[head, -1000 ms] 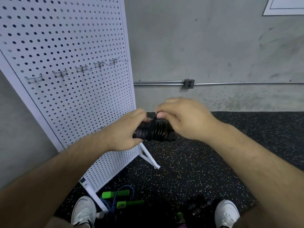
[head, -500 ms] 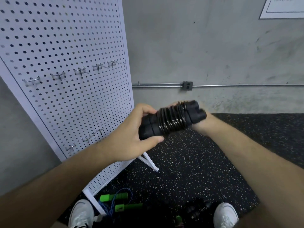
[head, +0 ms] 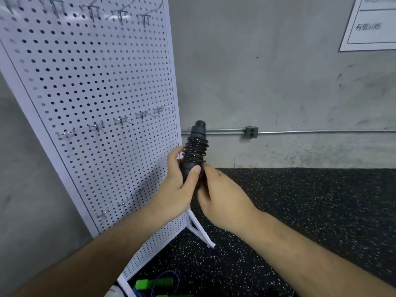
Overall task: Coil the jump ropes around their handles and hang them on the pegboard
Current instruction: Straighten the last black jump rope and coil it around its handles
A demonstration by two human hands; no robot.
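A black jump rope (head: pixel 196 146) stands upright in front of me, its cord coiled tightly around the paired handles. My left hand (head: pixel 179 185) grips the lower end of the handles, thumb across the front. My right hand (head: pixel 222 197) holds the same lower end from the right, its fingers curled behind and partly hidden. The white pegboard (head: pixel 92 86) leans at the left, with a row of metal hooks (head: pixel 120 121) just left of the rope. A second jump rope with green handles (head: pixel 153 284) and a blue cord lies on the floor by the board's foot.
The pegboard has another hook row at the top (head: pixel 120 13) and a lower one (head: pixel 120 203). Its white support foot (head: pixel 198 230) juts onto the black speckled floor mat (head: pixel 300 211). A concrete wall with a metal conduit and outlet box (head: pixel 251 132) is behind.
The coiled black rope has swung from lying sideways to standing upright. My right hand has shifted from the far end down to the lower end beside my left hand. My view has tilted upward.
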